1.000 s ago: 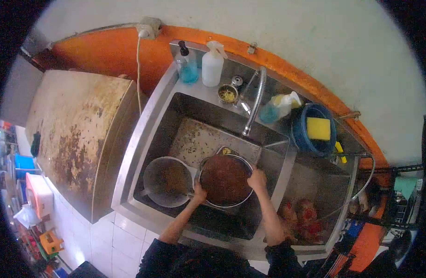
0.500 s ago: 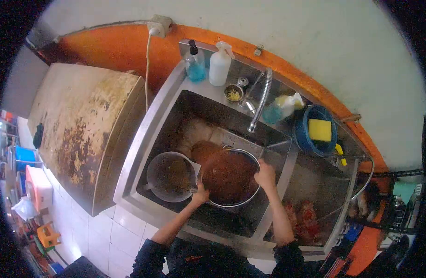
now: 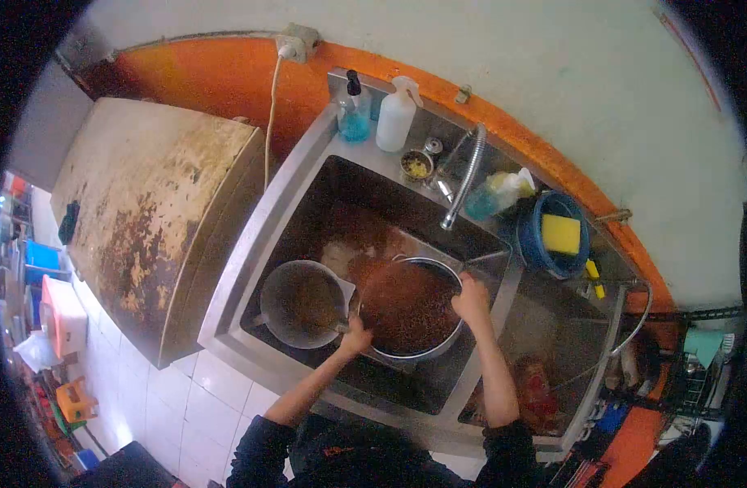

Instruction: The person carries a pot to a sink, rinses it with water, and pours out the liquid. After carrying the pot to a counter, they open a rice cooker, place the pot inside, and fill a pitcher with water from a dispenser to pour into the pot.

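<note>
In the left basin of the steel sink (image 3: 224, 307), a round metal pot (image 3: 416, 355) is tilted to the left. Reddish-brown liquid (image 3: 389, 289) runs over its far left rim into the basin, and dark grainy bits (image 3: 418, 321) show inside. My right hand (image 3: 471, 299) is closed on the pot's right rim. At its near left side is my left hand (image 3: 357, 335), also closed on it, fingers partly hidden. Just left of that hand sits a grey pot (image 3: 298, 301) with side handles.
A flexible faucet (image 3: 475, 167) arches over the basin. Soap bottle (image 3: 354, 118), white spray bottle (image 3: 396, 118), and blue basket (image 3: 544, 264) with a yellow sponge (image 3: 560, 234) line the back ledge. Red items (image 3: 536, 394) lie in the right basin. A worn chest lid (image 3: 154, 220) stands left.
The liquid in the metal pot has drained lower, and more dark grainy bits show. Brown liquid has spread farther across the back of the basin. The camera view has shifted slightly.
</note>
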Demonstrator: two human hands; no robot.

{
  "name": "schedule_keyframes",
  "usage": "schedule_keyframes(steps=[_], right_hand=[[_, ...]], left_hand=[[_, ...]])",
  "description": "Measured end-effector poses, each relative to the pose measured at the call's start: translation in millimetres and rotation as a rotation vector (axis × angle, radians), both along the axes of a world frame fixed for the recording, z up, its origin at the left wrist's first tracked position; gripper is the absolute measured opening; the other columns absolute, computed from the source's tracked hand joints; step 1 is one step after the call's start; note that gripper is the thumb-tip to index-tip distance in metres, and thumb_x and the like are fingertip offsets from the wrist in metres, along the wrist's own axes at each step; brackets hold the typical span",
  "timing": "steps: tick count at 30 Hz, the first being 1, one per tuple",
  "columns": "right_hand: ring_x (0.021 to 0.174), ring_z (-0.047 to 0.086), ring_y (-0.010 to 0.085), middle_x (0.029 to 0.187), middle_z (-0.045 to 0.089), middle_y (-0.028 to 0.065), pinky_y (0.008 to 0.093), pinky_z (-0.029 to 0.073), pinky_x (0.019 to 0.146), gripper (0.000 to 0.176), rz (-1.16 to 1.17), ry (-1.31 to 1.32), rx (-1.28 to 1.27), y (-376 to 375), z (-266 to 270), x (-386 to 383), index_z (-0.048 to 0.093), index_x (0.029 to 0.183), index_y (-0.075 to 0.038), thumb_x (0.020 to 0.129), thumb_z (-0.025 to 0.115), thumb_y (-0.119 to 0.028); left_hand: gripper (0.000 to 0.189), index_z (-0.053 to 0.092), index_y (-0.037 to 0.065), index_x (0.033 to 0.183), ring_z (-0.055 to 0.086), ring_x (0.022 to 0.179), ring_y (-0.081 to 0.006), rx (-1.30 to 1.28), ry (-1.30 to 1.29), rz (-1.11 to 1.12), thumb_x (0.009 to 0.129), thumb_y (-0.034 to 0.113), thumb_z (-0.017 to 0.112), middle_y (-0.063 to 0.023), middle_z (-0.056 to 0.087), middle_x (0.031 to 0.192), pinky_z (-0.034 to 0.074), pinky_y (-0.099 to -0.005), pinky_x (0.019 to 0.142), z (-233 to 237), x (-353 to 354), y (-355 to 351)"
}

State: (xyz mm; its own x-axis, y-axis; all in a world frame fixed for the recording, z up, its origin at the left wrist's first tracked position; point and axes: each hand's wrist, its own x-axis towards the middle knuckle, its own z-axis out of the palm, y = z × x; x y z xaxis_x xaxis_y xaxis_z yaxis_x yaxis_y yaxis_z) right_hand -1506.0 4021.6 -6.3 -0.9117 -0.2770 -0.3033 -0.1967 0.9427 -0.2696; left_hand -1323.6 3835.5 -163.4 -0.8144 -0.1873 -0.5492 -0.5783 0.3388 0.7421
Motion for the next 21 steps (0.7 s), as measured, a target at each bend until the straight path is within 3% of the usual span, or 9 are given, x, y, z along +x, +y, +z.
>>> schedule_keyframes(steps=[2,4,7,10,13,16,17,19,21], right_hand=[[0.076,0.055,0.0383,0.078,0.057,0.0228,0.0431,0.044,0.072,0.037,-0.002,-0.014,0.015,-5.7,12.4,1.0,0.053,0.095,-0.004,0.058,0.054,-0.004],[0.076,0.055,0.0384,0.078,0.057,0.0232,0.0431,0.044,0.072,0.037,-0.006,-0.027,0.030,-4.9,11.6,0.9,0.054,0.095,-0.004,0.058,0.054,-0.004],[0.077,0.055,0.0385,0.078,0.057,0.0232,0.0431,0.044,0.073,0.035,0.025,0.021,-0.019,0.7,2.4,-0.7,0.054,0.093,-0.004,0.058,0.053,-0.004],[0.078,0.055,0.0381,0.079,0.057,0.0230,0.0431,0.044,0.073,0.033,-0.020,-0.002,-0.025,1.1,4.6,0.4,0.055,0.091,-0.003,0.058,0.054,-0.004],[0.080,0.055,0.0378,0.080,0.057,0.0232,0.0432,0.044,0.074,0.033,-0.007,0.010,-0.028,1.1,5.9,0.7,0.056,0.090,-0.004,0.058,0.054,-0.004],[0.080,0.055,0.0377,0.081,0.057,0.0236,0.0432,0.043,0.073,0.033,-0.041,-0.034,-0.022,-2.5,10.4,0.8,0.056,0.091,-0.004,0.058,0.054,-0.003],[0.079,0.055,0.0377,0.080,0.057,0.0234,0.0432,0.043,0.073,0.033,-0.029,-0.012,-0.037,-1.8,8.2,0.0,0.056,0.090,-0.003,0.058,0.054,-0.003],[0.079,0.055,0.0378,0.079,0.057,0.0233,0.0433,0.043,0.073,0.032,-0.017,0.011,-0.052,-0.4,6.9,-1.1,0.056,0.090,-0.002,0.058,0.054,-0.002],[0.078,0.055,0.0379,0.079,0.057,0.0232,0.0430,0.043,0.073,0.032,0.006,0.011,-0.050,0.2,7.7,-2.9,0.056,0.089,0.000,0.057,0.054,-0.003]], left_hand=[[0.069,0.011,-0.007,0.124,0.021,0.119,-0.0402,-0.033,0.069,-0.027,0.073,0.023,0.048,-0.0294,0.016,0.128,0.023,-0.0367,0.097,0.1,2.1,0.3],[0.068,0.013,-0.007,0.122,0.029,0.115,-0.0408,-0.062,-0.051,0.044,0.073,0.023,0.048,-0.0310,0.022,0.125,0.027,-0.0381,0.094,5.6,0.9,3.7],[0.071,0.009,-0.007,0.124,0.030,0.114,-0.0406,0.088,-0.115,0.053,0.073,0.023,0.049,-0.0319,0.026,0.123,0.028,-0.0382,0.094,20.8,2.1,-1.8],[0.074,0.006,-0.006,0.125,0.029,0.115,-0.0413,0.036,-0.130,0.054,0.073,0.023,0.049,-0.0326,0.028,0.122,0.028,-0.0380,0.094,28.8,1.2,0.9],[0.076,0.003,-0.005,0.126,0.028,0.115,-0.0421,-0.373,0.279,-0.238,0.072,0.023,0.050,-0.0334,0.026,0.122,0.028,-0.0379,0.094,-177.2,37.7,10.5],[0.078,0.002,-0.007,0.126,0.029,0.115,-0.0417,-0.015,-0.192,-0.019,0.072,0.023,0.050,-0.0332,0.023,0.124,0.028,-0.0377,0.095,11.6,-3.2,-1.5],[0.078,0.002,-0.007,0.126,0.029,0.115,-0.0417,-0.015,-0.192,-0.019,0.072,0.023,0.050,-0.0332,0.023,0.124,0.028,-0.0377,0.095,-5.1,-0.8,-0.5],[0.080,0.002,-0.008,0.126,0.034,0.112,-0.0417,-0.150,0.127,-0.041,0.072,0.026,0.050,-0.0316,0.025,0.124,0.027,-0.0371,0.096,-44.9,2.5,2.4],[0.077,0.005,-0.008,0.126,0.037,0.110,-0.0415,-0.144,0.167,-0.028,0.073,0.025,0.049,-0.0314,0.029,0.122,0.027,-0.0375,0.096,-71.3,5.5,6.9]])
